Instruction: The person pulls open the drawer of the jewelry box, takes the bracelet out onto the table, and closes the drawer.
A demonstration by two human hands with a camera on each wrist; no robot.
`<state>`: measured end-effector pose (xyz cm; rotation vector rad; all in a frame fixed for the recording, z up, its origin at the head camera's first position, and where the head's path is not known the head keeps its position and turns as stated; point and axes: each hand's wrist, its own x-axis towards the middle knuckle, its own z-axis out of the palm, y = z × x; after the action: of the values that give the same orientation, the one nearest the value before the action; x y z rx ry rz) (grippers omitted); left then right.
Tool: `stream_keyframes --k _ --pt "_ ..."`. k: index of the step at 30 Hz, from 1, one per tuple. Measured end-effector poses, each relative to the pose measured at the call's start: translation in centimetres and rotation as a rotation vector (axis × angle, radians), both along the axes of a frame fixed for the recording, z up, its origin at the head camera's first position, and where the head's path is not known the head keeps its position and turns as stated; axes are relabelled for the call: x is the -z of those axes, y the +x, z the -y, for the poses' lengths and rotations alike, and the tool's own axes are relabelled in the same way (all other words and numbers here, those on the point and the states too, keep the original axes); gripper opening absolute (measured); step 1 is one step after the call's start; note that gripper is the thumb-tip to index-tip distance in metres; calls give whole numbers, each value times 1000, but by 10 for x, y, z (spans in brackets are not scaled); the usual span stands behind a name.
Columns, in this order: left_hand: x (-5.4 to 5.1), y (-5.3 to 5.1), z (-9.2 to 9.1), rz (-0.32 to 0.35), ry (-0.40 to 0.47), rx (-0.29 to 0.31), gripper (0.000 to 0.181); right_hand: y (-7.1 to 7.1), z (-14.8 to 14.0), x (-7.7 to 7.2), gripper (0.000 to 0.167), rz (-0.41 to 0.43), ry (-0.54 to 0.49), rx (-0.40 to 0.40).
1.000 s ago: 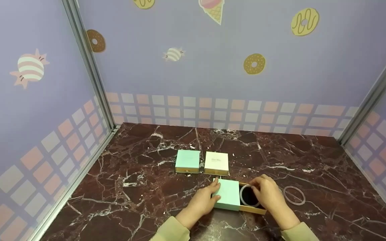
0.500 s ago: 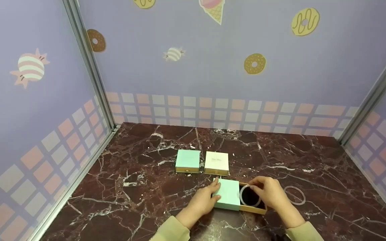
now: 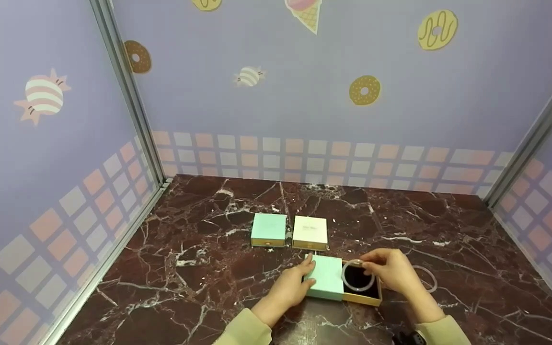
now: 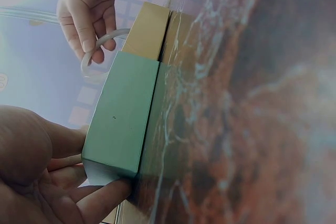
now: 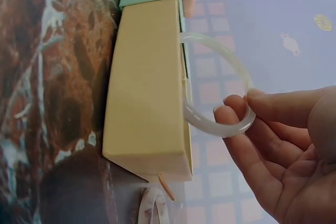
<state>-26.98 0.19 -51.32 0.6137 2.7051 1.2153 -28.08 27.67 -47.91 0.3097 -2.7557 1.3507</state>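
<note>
A mint-green drawer box (image 3: 325, 275) lies near the front of the table, its gold drawer (image 3: 363, 298) with a dark lining pulled out to the right. My left hand (image 3: 288, 286) grips the sleeve's left end between thumb and fingers. Over the drawer, my right hand (image 3: 393, 270) pinches the rim of a pale translucent bangle (image 5: 223, 51). In the right wrist view the bangle stands upright, its far side hidden behind the drawer's wall. A second bangle (image 3: 430, 279) lies on the table just right of my right hand, partly covered by it.
Behind the opened box, a teal box (image 3: 269, 229) and a cream box (image 3: 310, 232) stand side by side with their drawers in. Patterned wall panels enclose the dark marbled table (image 3: 199, 297) at the back and both sides.
My right hand has shifted a little right and up, tilting the bangle's near-hand rim upward and exposing more of the drawer. My left hand and the box have stayed put.
</note>
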Motion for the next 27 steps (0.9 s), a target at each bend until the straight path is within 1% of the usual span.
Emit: stream_keyframes --k 4,10,13,19,23,27 --pt "-1 -1 -1 -3 7 -1 53 -1 -5 -2 18 65 -79 -10" --pt "-1 0 -1 0 4 -5 53 -3 -12 -3 31 226 -243 -16" --pt "0 0 -1 0 3 -6 53 -5 -16 -2 34 284 -326 -39" --pt "0 0 -1 7 10 -9 53 -7 -22 1 34 338 -421 -63" --pt "0 -1 -1 6 8 -9 53 -7 -24 0 33 362 -443 -63" --pt "-1 0 -1 12 6 -3 54 -7 -26 -1 35 365 -447 -75"
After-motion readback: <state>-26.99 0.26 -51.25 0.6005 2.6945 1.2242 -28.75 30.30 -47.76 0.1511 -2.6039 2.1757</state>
